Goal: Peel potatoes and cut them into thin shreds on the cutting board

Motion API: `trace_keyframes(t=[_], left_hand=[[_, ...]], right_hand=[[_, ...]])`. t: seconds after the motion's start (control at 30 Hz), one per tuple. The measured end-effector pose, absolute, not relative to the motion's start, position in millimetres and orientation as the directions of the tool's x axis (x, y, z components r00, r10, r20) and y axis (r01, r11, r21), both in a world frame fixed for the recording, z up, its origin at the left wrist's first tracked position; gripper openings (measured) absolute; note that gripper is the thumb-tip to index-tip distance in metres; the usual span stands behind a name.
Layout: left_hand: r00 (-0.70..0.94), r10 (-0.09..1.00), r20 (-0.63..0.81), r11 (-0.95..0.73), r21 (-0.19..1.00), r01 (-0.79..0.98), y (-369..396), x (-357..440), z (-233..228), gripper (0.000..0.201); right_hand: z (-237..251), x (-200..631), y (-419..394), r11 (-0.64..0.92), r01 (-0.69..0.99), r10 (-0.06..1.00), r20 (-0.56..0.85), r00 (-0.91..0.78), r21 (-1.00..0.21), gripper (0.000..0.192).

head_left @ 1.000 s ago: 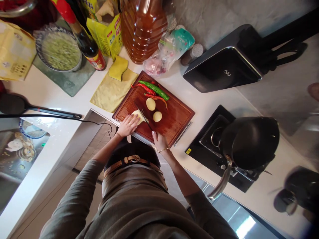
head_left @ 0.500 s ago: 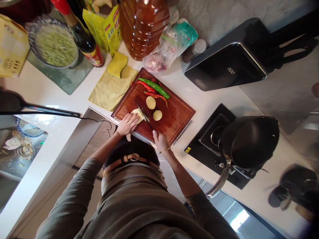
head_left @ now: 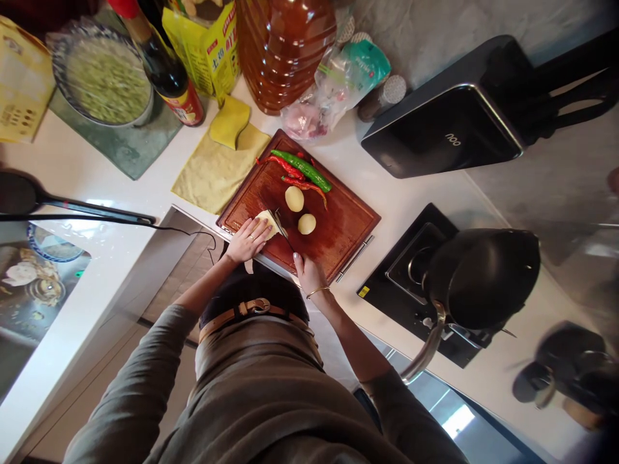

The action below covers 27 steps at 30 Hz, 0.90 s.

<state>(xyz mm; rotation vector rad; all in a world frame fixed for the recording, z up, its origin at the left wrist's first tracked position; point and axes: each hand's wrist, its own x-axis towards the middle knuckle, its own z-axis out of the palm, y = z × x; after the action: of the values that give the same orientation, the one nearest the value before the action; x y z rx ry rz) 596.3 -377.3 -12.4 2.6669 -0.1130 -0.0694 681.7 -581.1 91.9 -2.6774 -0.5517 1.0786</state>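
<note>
My left hand (head_left: 249, 239) presses flat on a pale peeled potato piece (head_left: 268, 221) at the near-left edge of the reddish wooden cutting board (head_left: 338, 235). My right hand (head_left: 308, 274) grips the handle of a knife (head_left: 282, 232), whose blade lies against the right side of that piece. Two whole peeled potatoes (head_left: 294, 198) (head_left: 306, 223) sit in the board's middle. A green chilli (head_left: 302, 169) and red chillies (head_left: 302, 185) lie at the far side of the board.
A yellow cloth (head_left: 217, 173) lies left of the board. A big oil bottle (head_left: 284, 51), sauce bottle (head_left: 167, 71), covered bowl (head_left: 104, 80) and plastic bags (head_left: 338, 84) crowd the back. A black wok (head_left: 478, 277) sits on the stove at right; a sink (head_left: 29, 303) at left.
The knife blade has shifted a little along the potato piece while my left hand stays pressed on it. The camera view has drifted slightly.
</note>
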Motion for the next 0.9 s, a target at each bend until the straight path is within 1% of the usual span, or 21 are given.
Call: trace_keyframes(t=[0.17,0.23,0.37,0.47,0.7,0.9], left_hand=[[0.995,-0.091,-0.028,-0.886,0.458,-0.068,-377,597,-11,0.051],[0.995,-0.09,-0.041,-0.883,0.465,-0.061,-377,598,-11,0.051],[0.993,-0.092,-0.068,-0.888,0.456,-0.051,-377,599,-11,0.051],[0.994,-0.09,-0.065,-0.892,0.45,-0.051,-378,599,-10,0.051],[0.995,-0.092,-0.043,-0.889,0.453,-0.062,-377,598,-11,0.049],[0.995,-0.09,-0.046,-0.886,0.461,-0.059,-377,598,-12,0.048]], right_hand=[[74,681,-574,-0.927,0.261,0.374,-0.636,0.675,-0.269,0.053],[65,682,-575,-0.919,0.255,0.39,-0.61,0.69,-0.3,0.055],[60,683,-581,-0.881,0.203,0.435,-0.563,0.703,-0.428,0.063],[66,684,-583,-0.866,0.194,0.45,-0.547,0.706,-0.461,0.065],[81,682,-582,-0.865,0.253,0.476,-0.549,0.687,-0.433,0.064],[83,680,-582,-0.893,0.27,0.441,-0.584,0.682,-0.36,0.06]])
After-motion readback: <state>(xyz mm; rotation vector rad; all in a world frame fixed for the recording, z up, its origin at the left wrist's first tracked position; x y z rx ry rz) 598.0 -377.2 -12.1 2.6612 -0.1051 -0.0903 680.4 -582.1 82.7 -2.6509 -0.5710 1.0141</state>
